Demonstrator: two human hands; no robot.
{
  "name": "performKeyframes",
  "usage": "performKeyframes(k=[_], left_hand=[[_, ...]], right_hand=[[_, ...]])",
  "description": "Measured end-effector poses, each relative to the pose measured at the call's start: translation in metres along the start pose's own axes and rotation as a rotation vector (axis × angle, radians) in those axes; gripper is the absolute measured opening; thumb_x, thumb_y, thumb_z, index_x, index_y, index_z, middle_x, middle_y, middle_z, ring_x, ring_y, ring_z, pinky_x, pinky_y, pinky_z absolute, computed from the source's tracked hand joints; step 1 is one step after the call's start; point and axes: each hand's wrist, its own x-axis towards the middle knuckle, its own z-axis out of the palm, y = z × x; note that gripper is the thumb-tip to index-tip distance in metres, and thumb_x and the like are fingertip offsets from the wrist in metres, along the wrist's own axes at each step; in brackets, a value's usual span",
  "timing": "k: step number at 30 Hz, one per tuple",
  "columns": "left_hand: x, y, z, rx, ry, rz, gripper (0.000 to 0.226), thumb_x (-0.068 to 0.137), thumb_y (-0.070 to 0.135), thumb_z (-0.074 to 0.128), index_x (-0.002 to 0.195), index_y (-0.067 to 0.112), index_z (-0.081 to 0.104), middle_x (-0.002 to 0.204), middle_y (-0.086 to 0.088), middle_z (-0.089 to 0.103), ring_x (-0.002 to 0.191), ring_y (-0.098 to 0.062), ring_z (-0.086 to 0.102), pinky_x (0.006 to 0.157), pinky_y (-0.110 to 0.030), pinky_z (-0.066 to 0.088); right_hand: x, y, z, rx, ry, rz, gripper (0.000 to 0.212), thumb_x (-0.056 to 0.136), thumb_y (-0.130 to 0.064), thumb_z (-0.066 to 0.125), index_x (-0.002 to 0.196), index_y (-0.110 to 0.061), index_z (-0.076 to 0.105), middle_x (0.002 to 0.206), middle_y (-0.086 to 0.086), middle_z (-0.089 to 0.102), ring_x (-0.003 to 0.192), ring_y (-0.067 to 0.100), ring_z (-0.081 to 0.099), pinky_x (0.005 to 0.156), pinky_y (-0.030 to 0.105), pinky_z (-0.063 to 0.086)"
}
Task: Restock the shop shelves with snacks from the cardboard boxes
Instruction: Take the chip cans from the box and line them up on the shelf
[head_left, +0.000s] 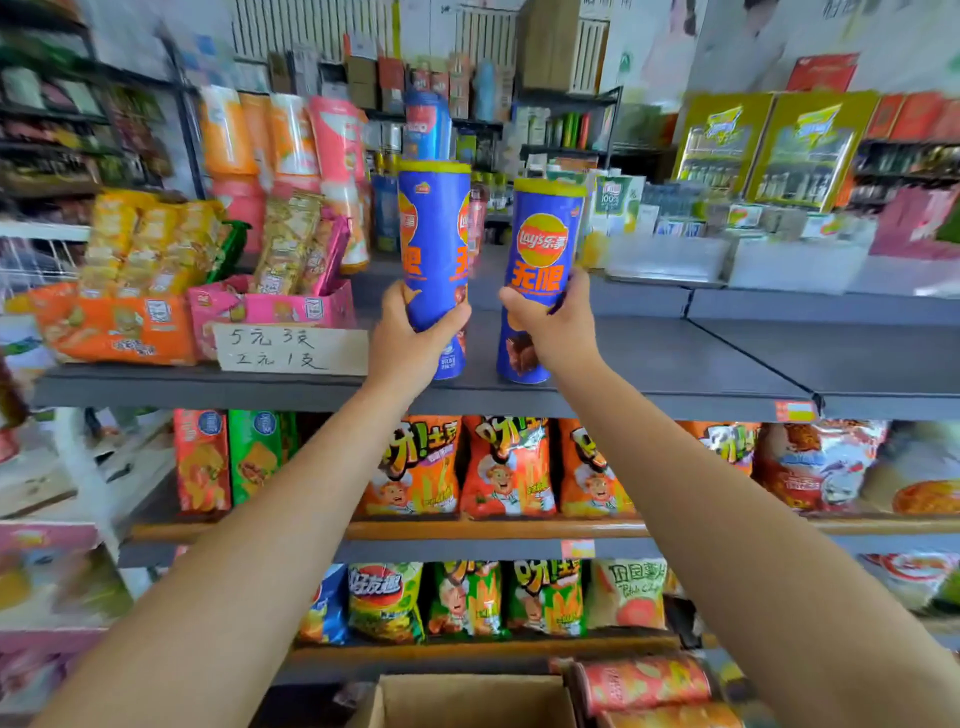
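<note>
Two blue crisp tubes with yellow lids stand upright at the front edge of the grey top shelf (675, 364), close together but apart. The left tube (434, 249) is gripped near its lower half by the left hand (402, 338), fingers and thumb curled round it; whether its base rests on the shelf or hangs just above cannot be told. The right tube (540, 270) has its base at the shelf surface, and the right hand (556, 327) wraps round its lower middle, thumb on the near side and fingers curled behind. Just left of the tubes a handwritten price card (291, 348) leans against a pink display box (275, 309) filled with snack packs, with an orange display box (119, 327) beside that. One shelf down, three orange crisp bags (498, 467) stand side by side in full view, and one red (202, 457) and one green packet (254, 452) stand to their left. The shelf below holds a further row of mixed bags (467, 597). At the bottom edge sits one open cardboard box (467, 696), with two orange tubes (644, 680) lying on their sides just right of it.
</note>
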Motion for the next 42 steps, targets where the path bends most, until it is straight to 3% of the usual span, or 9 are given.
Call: performKeyframes(k=[6,9,12,15,18,22,28,36,42], left_hand=[[0.009,-0.021,-0.003,0.229,0.01,0.059,0.067,0.08,0.034,0.081,0.131,0.014,0.043,0.123,0.002,0.059,0.101,-0.017,0.058,0.08,-0.028,0.043],[-0.001,-0.028,0.001,0.33,-0.013,0.104,0.084,0.082,0.022,0.079,0.148,0.011,0.029,0.141,-0.006,0.049,0.122,-0.026,0.053,0.097,-0.039,0.047],[-0.026,-0.027,0.001,0.487,0.009,0.201,0.092,0.086,0.006,0.069,0.157,0.006,0.011,0.158,-0.017,0.026,0.143,-0.033,0.031,0.113,-0.042,0.035],[-0.047,-0.031,-0.006,0.719,0.021,0.451,0.08,0.085,0.008,0.064,0.156,0.013,0.027,0.158,-0.028,0.019,0.144,-0.044,0.026,0.108,-0.049,0.04],[-0.043,-0.046,-0.015,0.958,-0.044,0.647,0.061,0.087,0.016,0.061,0.147,0.019,0.048,0.16,-0.028,0.016,0.146,-0.045,0.024,0.11,-0.053,0.037],[-0.028,-0.059,-0.03,1.196,-0.052,0.823,0.049,0.094,0.031,0.05,0.141,0.019,0.055,0.162,-0.017,0.024,0.151,-0.037,0.018,0.119,-0.059,0.018],[-0.018,-0.067,-0.041,1.243,-0.024,0.744,0.055,0.098,0.044,0.036,0.141,0.016,0.055,0.161,-0.016,0.028,0.151,-0.034,0.022,0.119,-0.058,0.014],[-0.014,-0.073,-0.04,1.246,-0.012,0.76,0.056,0.1,0.045,0.032,0.144,0.017,0.052,0.163,-0.014,0.025,0.151,-0.032,0.02,0.12,-0.056,0.012],[-0.014,-0.075,-0.039,1.249,-0.012,0.752,0.054,0.101,0.045,0.033,0.143,0.018,0.053,0.163,-0.014,0.025,0.151,-0.031,0.021,0.12,-0.055,0.01]], right_hand=[[0.018,0.02,-0.006,-0.282,-0.113,0.11,0.069,0.075,-0.026,0.087,0.128,-0.015,0.046,0.117,0.001,0.065,0.105,0.019,0.065,0.095,0.038,0.053],[0.018,0.034,-0.01,-0.506,-0.169,0.179,0.065,0.073,-0.039,0.086,0.121,-0.012,0.052,0.119,0.006,0.065,0.106,0.024,0.063,0.093,0.042,0.053],[0.019,0.039,-0.002,-0.635,-0.159,0.172,0.057,0.076,-0.051,0.08,0.11,-0.013,0.055,0.114,0.006,0.061,0.099,0.024,0.06,0.081,0.039,0.052],[0.024,0.041,0.013,-0.608,-0.159,0.145,0.047,0.083,-0.046,0.076,0.108,-0.01,0.059,0.106,0.006,0.064,0.09,0.021,0.059,0.064,0.028,0.044],[0.029,0.043,0.033,-0.577,-0.145,0.146,0.05,0.084,-0.044,0.076,0.116,-0.009,0.059,0.113,0.006,0.066,0.097,0.023,0.061,0.073,0.03,0.045],[0.034,0.044,0.053,-0.506,-0.142,0.173,0.054,0.086,-0.039,0.075,0.125,-0.011,0.052,0.121,0.005,0.063,0.104,0.02,0.06,0.077,0.029,0.041],[0.043,0.044,0.074,-0.46,-0.139,0.212,0.057,0.088,-0.035,0.074,0.131,-0.01,0.049,0.125,0.006,0.06,0.106,0.019,0.057,0.077,0.028,0.042],[0.054,0.055,0.094,-0.483,-0.118,0.188,0.024,0.088,-0.03,0.074,0.095,-0.015,0.056,0.094,0.003,0.066,0.087,0.019,0.062,0.068,0.028,0.043],[0.053,0.055,0.09,-0.39,-0.218,0.194,0.02,0.098,-0.024,0.056,0.101,-0.012,0.072,0.095,0.0,0.068,0.083,0.012,0.058,0.072,0.026,0.044]])
